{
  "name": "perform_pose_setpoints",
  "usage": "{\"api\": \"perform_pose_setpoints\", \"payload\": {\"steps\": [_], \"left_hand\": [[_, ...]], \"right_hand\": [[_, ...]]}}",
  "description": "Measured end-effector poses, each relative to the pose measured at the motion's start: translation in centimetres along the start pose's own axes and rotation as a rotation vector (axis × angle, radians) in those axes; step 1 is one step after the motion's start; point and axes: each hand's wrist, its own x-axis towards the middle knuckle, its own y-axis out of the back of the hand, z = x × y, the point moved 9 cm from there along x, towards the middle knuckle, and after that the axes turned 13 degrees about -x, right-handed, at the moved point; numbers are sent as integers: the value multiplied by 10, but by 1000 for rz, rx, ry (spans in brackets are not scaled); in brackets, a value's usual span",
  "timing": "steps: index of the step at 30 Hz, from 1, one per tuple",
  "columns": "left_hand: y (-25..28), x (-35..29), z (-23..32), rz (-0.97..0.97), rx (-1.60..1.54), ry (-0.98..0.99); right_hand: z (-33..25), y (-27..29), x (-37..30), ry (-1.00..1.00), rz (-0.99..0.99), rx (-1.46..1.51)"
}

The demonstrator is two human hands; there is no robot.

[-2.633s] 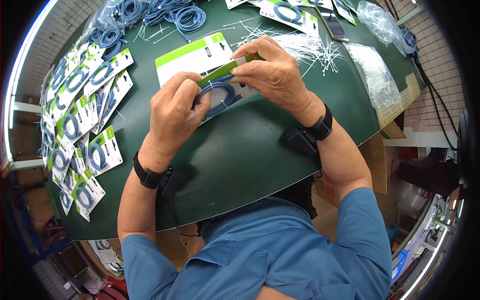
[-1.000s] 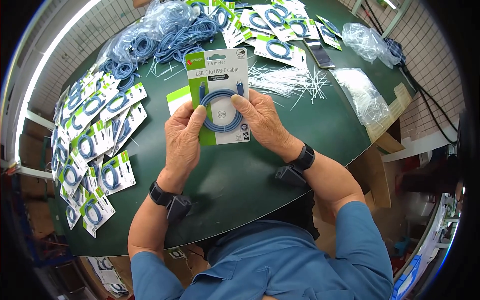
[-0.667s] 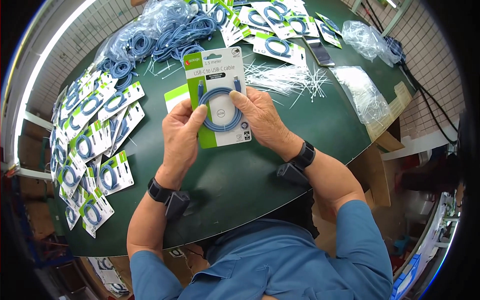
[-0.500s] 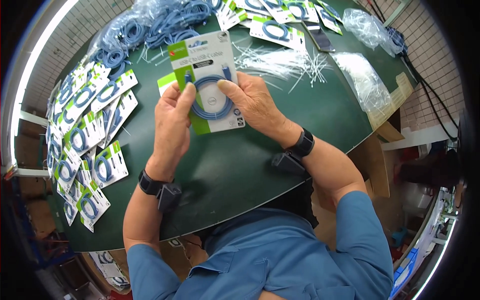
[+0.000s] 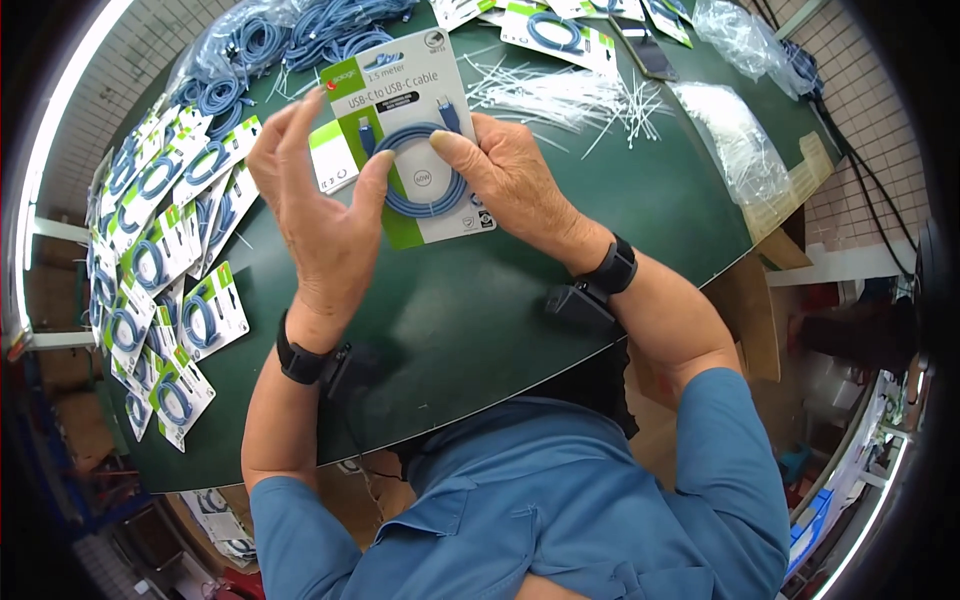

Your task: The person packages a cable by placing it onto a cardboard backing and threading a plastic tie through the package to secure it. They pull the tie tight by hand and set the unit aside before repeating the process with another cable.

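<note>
Your right hand (image 5: 510, 185) pinches the white-and-green backing card (image 5: 415, 135) by its right edge, thumb laid across the coiled blue cable (image 5: 425, 185) mounted on it. Your left hand (image 5: 325, 220) is spread open, only its thumb tip touching the card's left side near the coil, fingers lifted clear. The card sits tilted just above the green table (image 5: 480, 310), near its far middle.

To do this well, keep the right-hand pinch on bare card so the coil stays flat, and bring the left fingers down on the lower left corner rather than on the cable ends.

Just under the card lies 1 more green-and-white card (image 5: 335, 160). Finished carded cables (image 5: 165, 270) fan out along the left edge, loose blue cable bundles (image 5: 290, 35) pile at the far side, white cable ties (image 5: 570, 95) scatter to the right beside clear plastic bags (image 5: 735, 140). Tiled floor shows beyond the table.
</note>
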Motion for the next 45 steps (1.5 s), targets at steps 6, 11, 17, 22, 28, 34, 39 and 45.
{"api": "perform_pose_setpoints", "payload": {"steps": [6,11,17,22,28,34,39,45], "left_hand": [[-34,-9,39,-321,471,-529],[-34,-7,30,-334,441,-603],[-27,-10,22,-322,346,-554],[-23,-11,29,-180,345,-561],[-32,-16,44,-300,275,-517],[-51,-26,34,-511,240,-393],[-53,-25,33,-553,214,-348],[-55,-32,30,-481,202,-354]], "right_hand": [[-1,-9,-1,68,-60,-18],[-12,-9,1,276,12,-162],[2,-14,4,72,-147,-164],[0,-5,6,57,-6,-92],[32,8,11,-114,42,151],[29,7,15,-53,17,87],[27,7,11,-53,39,130],[27,8,6,-66,108,122]]}}
